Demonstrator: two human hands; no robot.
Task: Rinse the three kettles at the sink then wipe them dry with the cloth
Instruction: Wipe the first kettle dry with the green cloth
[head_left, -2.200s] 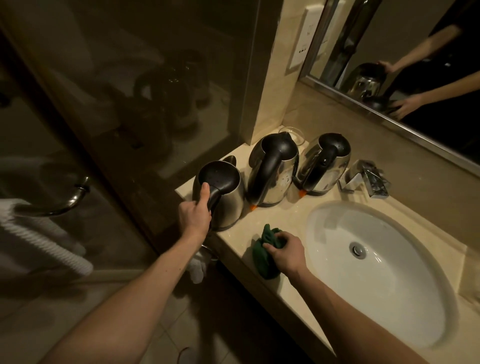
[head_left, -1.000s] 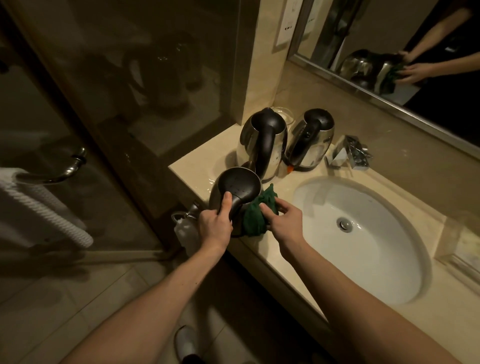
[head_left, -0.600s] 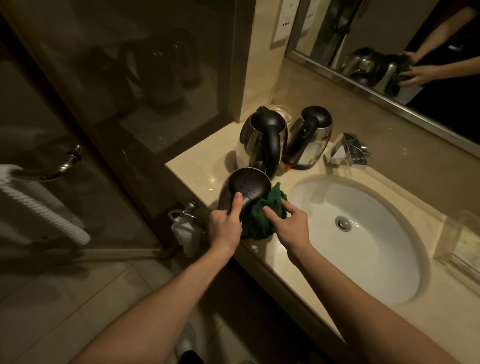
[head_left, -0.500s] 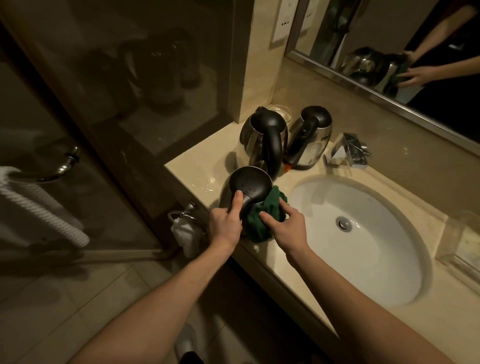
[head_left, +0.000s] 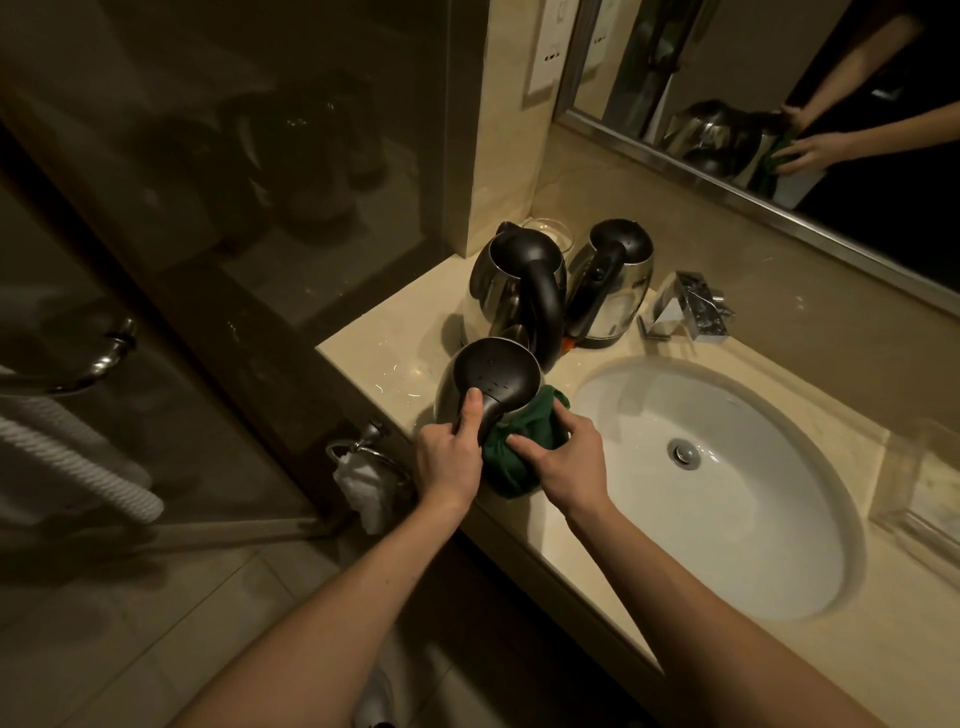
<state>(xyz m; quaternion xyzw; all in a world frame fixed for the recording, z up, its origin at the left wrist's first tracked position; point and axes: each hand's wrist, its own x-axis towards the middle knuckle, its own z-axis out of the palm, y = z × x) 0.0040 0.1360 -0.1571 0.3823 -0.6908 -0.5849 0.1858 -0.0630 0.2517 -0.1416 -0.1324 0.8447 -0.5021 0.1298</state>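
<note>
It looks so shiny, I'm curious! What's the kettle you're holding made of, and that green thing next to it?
The held kettle: body looks like polished steel, since it mirrors the light; its lid and handle look like matte black plastic. The green cloth: soft fabric, probably, since it bunches into folds.

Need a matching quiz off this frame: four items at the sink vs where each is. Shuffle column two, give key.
Column 1
1. nearest steel kettle with round black lid
2. dark green cloth
3. square chrome tap
4. clear drinking glass

Column 2
A. at the back rim of the white oval basin
B. handle gripped by the left hand
C. in the wall corner behind the tall black-handled steel kettle
D. pressed to a kettle's side by the right hand

Pairs: 1-B, 2-D, 3-A, 4-C.
</note>
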